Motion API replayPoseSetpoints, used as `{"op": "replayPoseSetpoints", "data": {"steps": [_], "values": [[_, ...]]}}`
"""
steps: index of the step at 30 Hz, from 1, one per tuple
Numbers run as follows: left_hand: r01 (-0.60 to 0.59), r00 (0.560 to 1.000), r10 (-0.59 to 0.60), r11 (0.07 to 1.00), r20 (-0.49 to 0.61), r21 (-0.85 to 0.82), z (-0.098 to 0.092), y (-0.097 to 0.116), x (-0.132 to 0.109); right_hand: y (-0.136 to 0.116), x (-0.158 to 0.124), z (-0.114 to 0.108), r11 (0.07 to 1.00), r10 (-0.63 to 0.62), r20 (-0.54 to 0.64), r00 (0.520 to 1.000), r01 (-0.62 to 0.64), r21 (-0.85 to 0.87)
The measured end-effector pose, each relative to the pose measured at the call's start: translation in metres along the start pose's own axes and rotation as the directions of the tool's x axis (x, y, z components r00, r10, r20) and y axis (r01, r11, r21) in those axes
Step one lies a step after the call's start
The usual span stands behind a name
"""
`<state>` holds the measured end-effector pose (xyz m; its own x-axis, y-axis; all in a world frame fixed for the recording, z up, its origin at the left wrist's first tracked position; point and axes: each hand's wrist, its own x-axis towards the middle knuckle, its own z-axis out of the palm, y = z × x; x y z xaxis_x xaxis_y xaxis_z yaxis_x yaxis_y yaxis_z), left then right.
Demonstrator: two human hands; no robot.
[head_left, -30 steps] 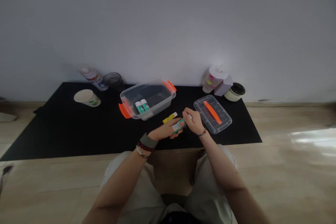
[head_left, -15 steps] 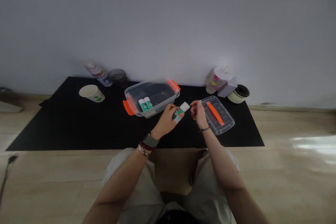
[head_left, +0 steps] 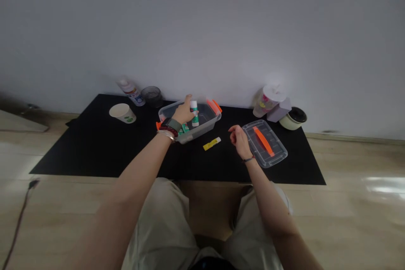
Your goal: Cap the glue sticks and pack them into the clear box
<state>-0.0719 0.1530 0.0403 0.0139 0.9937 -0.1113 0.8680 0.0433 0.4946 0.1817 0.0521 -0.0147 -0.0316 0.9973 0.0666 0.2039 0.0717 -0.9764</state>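
Note:
My left hand (head_left: pixel 183 114) is over the clear plastic box (head_left: pixel 207 125) with orange latches. Its thumb and fingers are closed on a green glue stick (head_left: pixel 195 114) with a white cap, held nearly upright inside the box. Other green glue sticks (head_left: pixel 185 128) lie at the box's left end, partly covered by my wrist. A yellow glue stick (head_left: pixel 211 144) rests on the black tabletop in front of the box. To its right, my right hand (head_left: pixel 239 138) hovers with curled fingers and nothing visible in them, beside the clear lid (head_left: pixel 274 145) with an orange handle.
On the left stand a paper cup (head_left: pixel 122 114), a spray can (head_left: pixel 132 92) and a dark glass bowl (head_left: pixel 152 96). At the back right are a lidded plastic cup (head_left: pixel 267 99), a small pale box (head_left: pixel 279 110) and a cream pot with a black lid (head_left: pixel 292 119).
My left hand has carried the green glue stick left and forward into the box. The yellow glue stick has come into view on the table. My right hand has stayed near the lid.

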Motion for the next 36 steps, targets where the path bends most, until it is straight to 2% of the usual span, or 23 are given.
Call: {"op": "replayPoseSetpoints", "data": {"steps": [3, 7, 10, 14, 17, 19, 25, 30, 33, 36], "values": [[0.007, 0.995, -0.02, 0.992, 0.097, 0.127, 0.009, -0.004, 0.005, -0.001, 0.0, -0.001, 1.0, -0.009, -0.002, 1.0, 0.009, 0.019], [0.026, 1.0, -0.028, 0.985, 0.008, 0.17, 0.016, -0.003, 0.008, 0.0, 0.0, -0.003, 1.0, -0.016, 0.005, 1.0, 0.015, 0.027], [0.009, 1.0, -0.013, 0.98, 0.017, 0.197, 0.021, -0.002, 0.008, 0.001, 0.0, -0.003, 1.0, -0.011, 0.002, 1.0, 0.011, 0.002], [-0.047, 0.994, 0.018, 0.961, 0.111, 0.271, 0.026, -0.005, 0.009, -0.001, 0.0, -0.004, 0.999, -0.032, 0.003, 0.999, 0.032, -0.019], [-0.053, 0.971, -0.017, 0.958, 0.238, 0.283, 0.028, -0.007, 0.01, -0.001, -0.001, -0.004, 0.999, -0.041, 0.009, 0.999, 0.041, -0.031], [-0.03, 0.959, -0.05, 0.962, 0.28, 0.272, 0.029, -0.008, 0.012, -0.001, -0.001, -0.004, 0.999, -0.04, 0.008, 0.999, 0.04, -0.034], [0.07, 0.961, -0.165, 0.922, 0.222, 0.382, 0.033, -0.016, 0.02, -0.001, -0.001, -0.004, 0.999, -0.042, 0.016, 0.999, 0.042, -0.006], [0.046, 0.962, -0.16, 0.895, 0.223, 0.444, 0.034, -0.024, 0.022, -0.003, -0.002, -0.004, 0.999, -0.039, 0.015, 0.999, 0.039, -0.037], [0.037, 0.966, -0.147, 0.892, 0.213, 0.45, 0.027, -0.021, 0.019, -0.003, -0.001, -0.006, 0.998, -0.041, 0.012, 0.999, 0.042, -0.039], [0.033, 0.978, -0.122, 0.89, 0.169, 0.454, 0.014, -0.008, 0.007, -0.003, 0.002, -0.013, 0.996, -0.057, -0.014, 0.998, 0.056, -0.072]]}}
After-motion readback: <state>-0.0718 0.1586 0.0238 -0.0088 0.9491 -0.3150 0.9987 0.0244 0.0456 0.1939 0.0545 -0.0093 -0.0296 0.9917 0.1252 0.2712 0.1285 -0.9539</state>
